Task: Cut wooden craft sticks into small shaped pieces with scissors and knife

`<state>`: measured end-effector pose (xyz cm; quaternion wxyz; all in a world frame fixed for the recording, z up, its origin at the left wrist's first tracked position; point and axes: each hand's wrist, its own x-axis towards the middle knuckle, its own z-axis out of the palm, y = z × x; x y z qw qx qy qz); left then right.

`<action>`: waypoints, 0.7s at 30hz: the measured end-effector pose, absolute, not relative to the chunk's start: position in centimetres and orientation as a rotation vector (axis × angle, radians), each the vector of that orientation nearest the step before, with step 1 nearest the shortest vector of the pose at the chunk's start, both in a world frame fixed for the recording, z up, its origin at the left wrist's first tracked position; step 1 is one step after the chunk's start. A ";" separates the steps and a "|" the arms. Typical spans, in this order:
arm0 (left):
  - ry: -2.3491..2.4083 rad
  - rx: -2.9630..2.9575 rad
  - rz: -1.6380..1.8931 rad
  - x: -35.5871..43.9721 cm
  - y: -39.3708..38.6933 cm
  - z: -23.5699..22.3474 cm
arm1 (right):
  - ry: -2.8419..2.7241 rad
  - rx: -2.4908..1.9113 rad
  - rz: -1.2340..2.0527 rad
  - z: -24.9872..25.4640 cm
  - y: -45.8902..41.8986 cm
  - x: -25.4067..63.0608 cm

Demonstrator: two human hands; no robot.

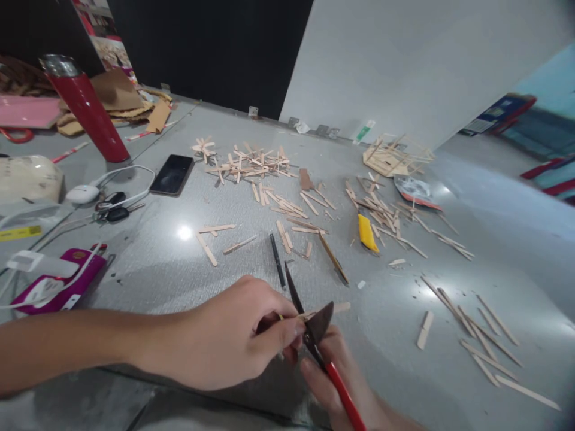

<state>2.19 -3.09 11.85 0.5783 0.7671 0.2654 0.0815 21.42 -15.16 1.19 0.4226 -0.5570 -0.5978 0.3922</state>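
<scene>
Near the table's front edge, my left hand pinches a wooden craft stick between thumb and fingers. My right hand is closed around the red handle of a pair of scissors with dark blades. The blades stand apart, and the stick runs between them, its far end sticking out to the right. Just beyond the blades lie a black pen and a gold-coloured pen. Part of the stick is hidden by my left fingers and a blade.
Loose craft sticks lie in heaps across the grey table, with more at right. A stick-built frame stands at back right, near a yellow object. At left are a red bottle, phone, keys and cables.
</scene>
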 end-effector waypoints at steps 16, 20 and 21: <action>0.600 1.774 0.224 2.2 -3.0 11.5 | -1.654 -1.239 0.818 0.7 -13.9 21.5; 0.597 1.771 0.243 2.2 -3.1 11.3 | -1.698 -1.208 0.912 1.7 -13.4 21.2; 0.600 1.771 0.243 2.2 -3.1 11.3 | -1.686 -1.223 0.904 1.9 -13.5 21.1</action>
